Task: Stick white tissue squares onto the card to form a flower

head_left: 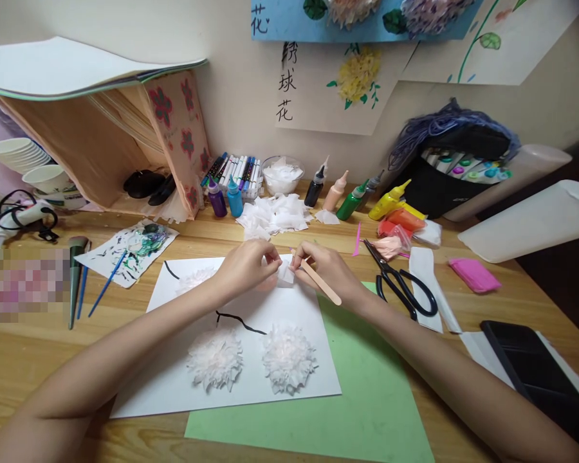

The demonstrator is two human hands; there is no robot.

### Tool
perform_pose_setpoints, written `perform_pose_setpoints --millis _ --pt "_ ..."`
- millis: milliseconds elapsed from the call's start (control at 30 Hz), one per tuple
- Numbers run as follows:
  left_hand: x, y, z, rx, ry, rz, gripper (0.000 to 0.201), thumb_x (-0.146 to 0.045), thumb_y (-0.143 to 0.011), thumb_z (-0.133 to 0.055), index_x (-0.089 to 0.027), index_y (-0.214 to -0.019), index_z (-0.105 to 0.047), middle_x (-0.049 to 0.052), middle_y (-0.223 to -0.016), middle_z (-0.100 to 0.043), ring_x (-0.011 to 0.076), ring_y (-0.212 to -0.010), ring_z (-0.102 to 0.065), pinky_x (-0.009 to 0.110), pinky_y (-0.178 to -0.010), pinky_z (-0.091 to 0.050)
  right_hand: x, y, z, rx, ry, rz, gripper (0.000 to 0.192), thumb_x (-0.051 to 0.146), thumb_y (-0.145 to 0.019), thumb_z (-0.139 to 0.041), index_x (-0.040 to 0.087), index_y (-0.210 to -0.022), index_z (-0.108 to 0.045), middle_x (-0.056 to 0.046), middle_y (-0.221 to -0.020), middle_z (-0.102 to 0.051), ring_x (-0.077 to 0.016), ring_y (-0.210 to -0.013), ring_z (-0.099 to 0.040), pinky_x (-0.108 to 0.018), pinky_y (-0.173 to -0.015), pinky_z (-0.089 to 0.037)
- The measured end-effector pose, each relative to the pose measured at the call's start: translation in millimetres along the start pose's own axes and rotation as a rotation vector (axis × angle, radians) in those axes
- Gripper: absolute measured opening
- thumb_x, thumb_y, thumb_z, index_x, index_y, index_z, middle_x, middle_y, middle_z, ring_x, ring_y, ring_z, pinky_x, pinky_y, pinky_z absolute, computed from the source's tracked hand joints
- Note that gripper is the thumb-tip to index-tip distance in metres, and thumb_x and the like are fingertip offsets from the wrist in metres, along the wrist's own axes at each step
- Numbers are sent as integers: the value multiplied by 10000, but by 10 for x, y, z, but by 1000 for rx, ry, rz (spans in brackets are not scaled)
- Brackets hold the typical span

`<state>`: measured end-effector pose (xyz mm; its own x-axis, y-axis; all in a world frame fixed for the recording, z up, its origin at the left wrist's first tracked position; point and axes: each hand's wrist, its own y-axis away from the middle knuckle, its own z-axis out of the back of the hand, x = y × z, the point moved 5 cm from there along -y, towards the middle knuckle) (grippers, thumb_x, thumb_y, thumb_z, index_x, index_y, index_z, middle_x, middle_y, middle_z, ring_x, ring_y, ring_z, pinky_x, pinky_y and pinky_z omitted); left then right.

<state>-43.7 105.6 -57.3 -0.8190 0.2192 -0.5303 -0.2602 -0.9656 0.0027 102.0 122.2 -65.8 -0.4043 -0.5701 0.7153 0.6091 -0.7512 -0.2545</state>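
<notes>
My right hand (pixel 325 265) is closed round a flat wooden craft stick (pixel 321 285), with its fingertips at a small piece of white tissue paper (pixel 285 272). From the other side, the pinched fingers of my left hand (pixel 246 262) meet the same piece. Both hands are over the upper part of a white sheet (pixel 168 360). On that sheet are two fluffy pale pink-white tissue flowers, one at the lower left (pixel 215 360) and one at the lower right (pixel 289 358). Another tissue flower (pixel 196 280) is partly hidden by my left arm. Black painted stem lines (pixel 241 319) run between them.
A heap of white tissue squares (pixel 275 213) lies behind my hands, beside paint bottles (pixel 335 191) and markers (pixel 235 173). Black scissors (pixel 405 283) lie at right. Green paper (pixel 367 392) is under the sheet. A paint-smeared paper (pixel 132 251) and brushes (pixel 83 283) are at left.
</notes>
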Motion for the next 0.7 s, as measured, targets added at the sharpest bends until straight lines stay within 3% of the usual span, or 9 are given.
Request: perform_pose_setpoints --millis 233,500,633,700 --pt "10 2 -20 42 -33 30 287 -419 -809 -498 -173 -772 -639 61 -831 -669 177 -751 -574 273 -617 -388 -6 15 -63 -50 0 17 102 89 -735 -529 184 -748 -496 -4 -756 -595 -128 -664 -548 -233 -602 -387" --pt "13 -5 -3 70 -22 55 217 -323 -768 -496 -171 -753 -650 54 -819 -676 178 -748 -581 270 -611 -397 -42 29 -90 -110 -65 -34 103 236 -766 -596 197 -728 -508 -5 -716 -594 -135 -638 -536 -240 -586 -378" --pt "16 -11 -14 70 -26 62 186 -295 -741 -509 -170 -725 -646 47 -791 -674 174 -728 -579 268 -604 -393 -128 124 -69 -267 -234 -63 332 393 -907 -383 198 -663 -496 -2 -639 -546 -131 -604 -517 -256 -586 -384" --pt "7 -10 -14 65 -40 58 162 -271 -727 -516 -170 -704 -640 45 -779 -671 169 -712 -573 262 -590 -383 -143 163 -96 -262 -308 -34 436 422 -934 -292 196 -616 -486 4 -579 -510 -123 -552 -488 -261 -560 -372"
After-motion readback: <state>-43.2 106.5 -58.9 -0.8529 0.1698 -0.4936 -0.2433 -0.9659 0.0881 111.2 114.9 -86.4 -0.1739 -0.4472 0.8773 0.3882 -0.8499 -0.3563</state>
